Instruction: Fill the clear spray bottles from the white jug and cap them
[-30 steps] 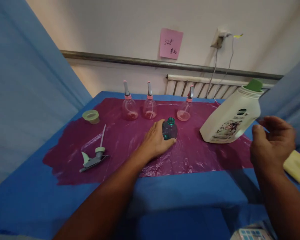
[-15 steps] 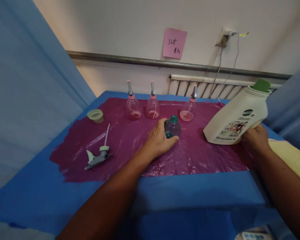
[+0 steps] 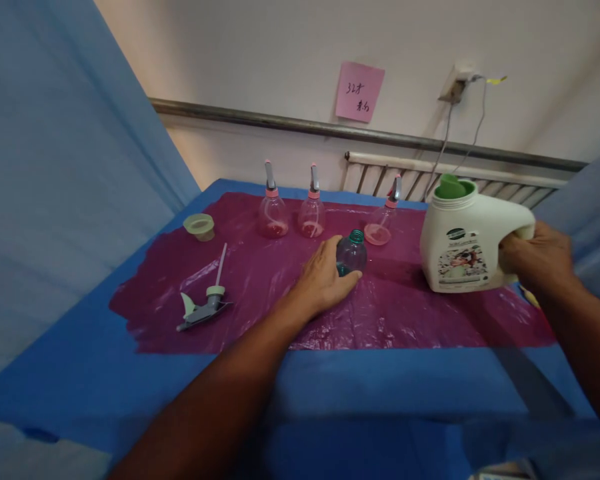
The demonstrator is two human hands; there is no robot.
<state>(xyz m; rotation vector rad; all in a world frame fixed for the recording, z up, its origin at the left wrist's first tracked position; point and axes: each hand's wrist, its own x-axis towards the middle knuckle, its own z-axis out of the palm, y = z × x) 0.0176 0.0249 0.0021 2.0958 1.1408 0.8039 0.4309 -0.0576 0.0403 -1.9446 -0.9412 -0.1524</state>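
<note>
My left hand (image 3: 325, 277) is wrapped round a small round spray bottle (image 3: 354, 257) with a green threaded neck. The bottle has no top on and stands on the purple plastic sheet; a little dark green liquid shows low in it. To the right, my right hand (image 3: 540, 257) grips the handle of a large cream detergent jug (image 3: 445, 233). Nearly upright, the jug has a green spout in its open mouth; whether its base touches the sheet I cannot tell. A grey trigger sprayer head (image 3: 207, 311) with a pale green collar and straw lies left of my left hand.
Three clear spray bottles with pink collars, the left one (image 3: 273, 217), the middle one (image 3: 311, 217) and the right one (image 3: 380, 223), stand behind, holding pink liquid. A pale green cap (image 3: 200, 227) lies at left. Cables hang from a wall socket (image 3: 455, 87).
The jug has swung from a rightward lean to nearly upright, its mouth moving left towards the small bottle. My right hand has risen with its handle. My left hand keeps hold of the bottle.
</note>
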